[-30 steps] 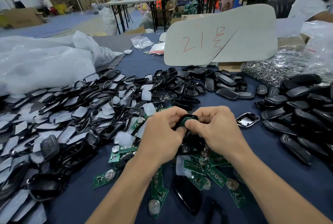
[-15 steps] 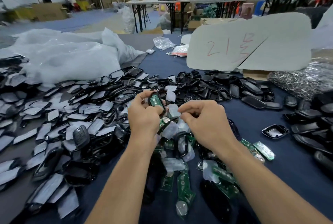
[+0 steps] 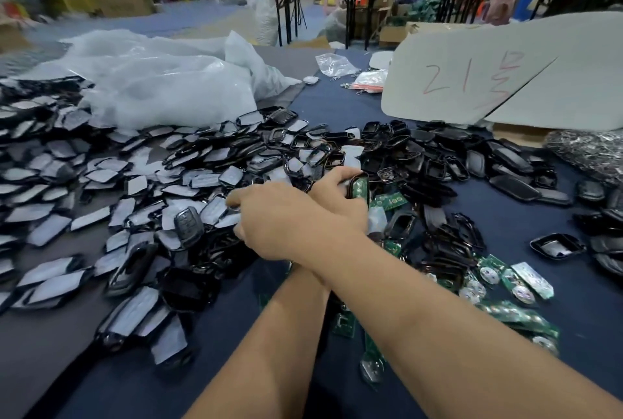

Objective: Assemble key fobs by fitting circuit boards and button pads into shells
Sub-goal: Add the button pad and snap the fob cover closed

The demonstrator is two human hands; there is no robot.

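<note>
- Holding one black shell (image 3: 354, 182) with a green circuit board (image 3: 360, 186) already sitting inside, the left hand (image 3: 337, 197) curls its fingers round the shell's edge, above the middle of the blue table (image 3: 526, 213).
- The right hand (image 3: 283, 219) lies crossed over the left forearm, with its fingertips at the heap of grey button pads (image 3: 135, 186) on the left. I cannot tell whether they pinch a pad.
- By my judgement this fob is about half made: the board is in, but the pad and the closing half are not yet on.
- Much work is left. Many loose circuit boards (image 3: 515, 314) lie at the near right, and a big pile of empty shells (image 3: 438, 155) lies behind the hands.
- One key fob (image 3: 188, 226) with its buttons showing lies on the pad heap; it looks finished.
- A grey card (image 3: 488, 81) at the back right carries a red handwritten "21" and one sign beside it which I cannot read. No brand is readable.
</note>
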